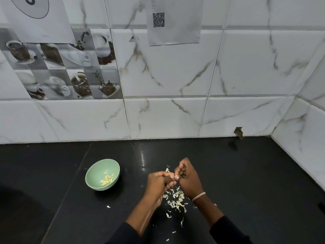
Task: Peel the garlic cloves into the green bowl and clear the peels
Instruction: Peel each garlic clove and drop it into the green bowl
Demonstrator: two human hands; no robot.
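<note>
A green bowl (91, 173) sits on the black counter left of my hands, with several peeled garlic cloves (106, 179) inside. My left hand (158, 182) and my right hand (187, 175) meet above the counter, fingers curled, pinching a small garlic clove (168, 170) between their fingertips; most of the clove is hidden. A pile of pale garlic peels (176, 199) lies under and just in front of my hands. A silver bracelet circles my right wrist.
The black counter (255, 182) runs back to a white marble-tiled wall, with a side wall at the right. Stray peel bits lie at the left (108, 206) and near my sleeves (168, 215). A chipped hole (238, 132) marks the wall's base.
</note>
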